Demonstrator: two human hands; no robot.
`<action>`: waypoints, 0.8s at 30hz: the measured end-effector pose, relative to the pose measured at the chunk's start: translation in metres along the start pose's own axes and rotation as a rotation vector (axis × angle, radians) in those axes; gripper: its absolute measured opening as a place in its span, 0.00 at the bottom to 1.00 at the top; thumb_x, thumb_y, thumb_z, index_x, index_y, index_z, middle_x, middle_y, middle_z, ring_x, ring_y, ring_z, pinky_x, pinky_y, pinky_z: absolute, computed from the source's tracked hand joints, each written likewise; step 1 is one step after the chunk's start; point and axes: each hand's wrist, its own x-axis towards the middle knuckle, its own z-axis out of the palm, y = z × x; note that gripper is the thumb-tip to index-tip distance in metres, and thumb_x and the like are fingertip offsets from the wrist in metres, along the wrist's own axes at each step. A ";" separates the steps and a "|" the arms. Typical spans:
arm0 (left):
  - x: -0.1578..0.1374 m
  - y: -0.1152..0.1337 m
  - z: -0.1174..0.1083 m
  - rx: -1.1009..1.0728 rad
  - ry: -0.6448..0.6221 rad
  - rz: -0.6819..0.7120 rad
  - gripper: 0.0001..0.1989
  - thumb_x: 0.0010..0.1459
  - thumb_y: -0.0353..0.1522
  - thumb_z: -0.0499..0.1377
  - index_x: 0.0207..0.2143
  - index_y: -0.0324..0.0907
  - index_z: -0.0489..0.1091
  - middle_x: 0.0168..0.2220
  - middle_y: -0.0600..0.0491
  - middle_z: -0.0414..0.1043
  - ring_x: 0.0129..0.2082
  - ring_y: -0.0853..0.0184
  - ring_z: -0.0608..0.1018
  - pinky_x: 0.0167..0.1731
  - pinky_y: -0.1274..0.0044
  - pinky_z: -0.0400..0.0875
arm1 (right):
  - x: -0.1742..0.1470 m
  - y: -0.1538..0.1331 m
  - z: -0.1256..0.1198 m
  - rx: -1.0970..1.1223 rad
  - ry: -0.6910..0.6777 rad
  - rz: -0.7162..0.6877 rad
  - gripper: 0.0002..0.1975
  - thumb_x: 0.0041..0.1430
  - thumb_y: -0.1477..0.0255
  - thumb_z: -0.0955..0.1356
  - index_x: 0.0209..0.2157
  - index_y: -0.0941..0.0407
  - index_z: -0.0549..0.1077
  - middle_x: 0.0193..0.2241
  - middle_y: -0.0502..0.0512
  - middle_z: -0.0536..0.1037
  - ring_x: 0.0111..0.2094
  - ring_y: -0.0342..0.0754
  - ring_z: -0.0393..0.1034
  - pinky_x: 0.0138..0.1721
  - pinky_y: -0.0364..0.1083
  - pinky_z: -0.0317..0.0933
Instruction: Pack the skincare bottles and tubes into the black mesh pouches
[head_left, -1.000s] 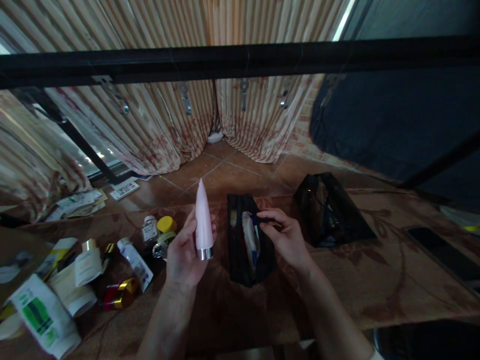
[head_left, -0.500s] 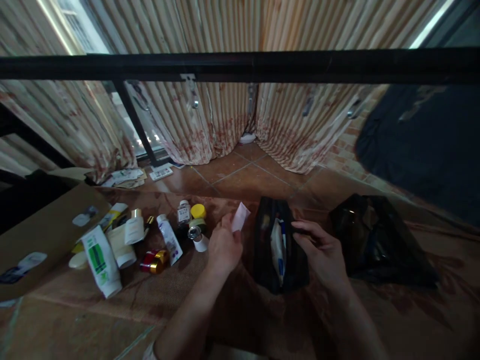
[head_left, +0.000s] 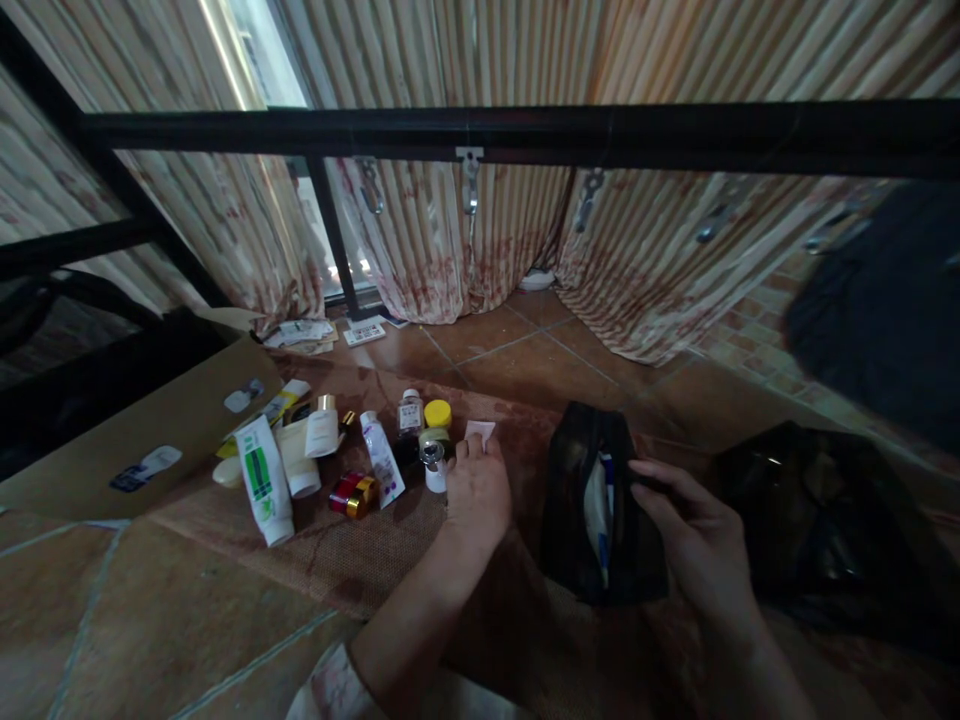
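Note:
My left hand (head_left: 480, 490) is low over the mat, its fingers closed on a small pale pink packet (head_left: 480, 430) that shows just beyond the fingertips. Close to its left stand a white-and-silver bottle (head_left: 435, 470), a jar with a yellow lid (head_left: 438, 413) and a clear pill bottle (head_left: 409, 412). My right hand (head_left: 697, 515) pinches the right edge of a black zip pouch (head_left: 562, 500). The pouch gapes along its top, and a white and blue packet (head_left: 598, 510) shows inside it.
Left on the brown mat (head_left: 322, 560) lie a green-and-white tube (head_left: 264, 480), a purple-and-white tube (head_left: 382, 460) and red-gold bottles (head_left: 352, 495). A cardboard box (head_left: 187, 420) is far left, a black plastic bag (head_left: 817, 530) right. A black rail (head_left: 525, 137) crosses behind.
My left hand has lowered the pale pink packet toward the mat beside the bottles. My right hand stays at the pouch's edge. The view has turned left.

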 end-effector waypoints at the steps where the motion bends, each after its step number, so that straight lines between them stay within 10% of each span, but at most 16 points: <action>1: 0.000 0.000 -0.001 -0.044 -0.010 0.032 0.16 0.47 0.19 0.55 0.37 0.42 0.71 0.41 0.43 0.68 0.53 0.47 0.64 0.59 0.57 0.49 | 0.000 0.000 0.000 0.002 -0.001 -0.002 0.13 0.51 0.64 0.73 0.40 0.50 0.79 0.41 0.54 0.80 0.42 0.53 0.75 0.39 0.48 0.69; 11: -0.003 0.018 -0.020 -0.489 0.084 0.348 0.14 0.53 0.24 0.58 0.40 0.47 0.77 0.40 0.48 0.73 0.47 0.55 0.70 0.57 0.66 0.56 | -0.001 -0.004 0.001 -0.009 0.029 0.034 0.14 0.49 0.64 0.74 0.39 0.51 0.79 0.41 0.54 0.80 0.43 0.54 0.75 0.41 0.49 0.69; 18: 0.030 -0.008 -0.072 -0.182 0.503 0.318 0.14 0.56 0.25 0.54 0.42 0.45 0.75 0.40 0.49 0.75 0.44 0.59 0.74 0.49 0.70 0.65 | -0.001 -0.004 0.001 -0.025 0.037 0.051 0.13 0.48 0.63 0.74 0.38 0.51 0.80 0.40 0.53 0.80 0.42 0.52 0.75 0.41 0.48 0.69; 24: 0.052 -0.046 -0.112 0.725 0.016 -0.149 0.17 0.50 0.28 0.58 0.45 0.39 0.74 0.44 0.38 0.75 0.51 0.44 0.72 0.48 0.57 0.64 | -0.002 -0.009 0.007 0.000 0.025 0.009 0.12 0.50 0.65 0.72 0.38 0.52 0.79 0.39 0.53 0.80 0.39 0.50 0.75 0.39 0.47 0.68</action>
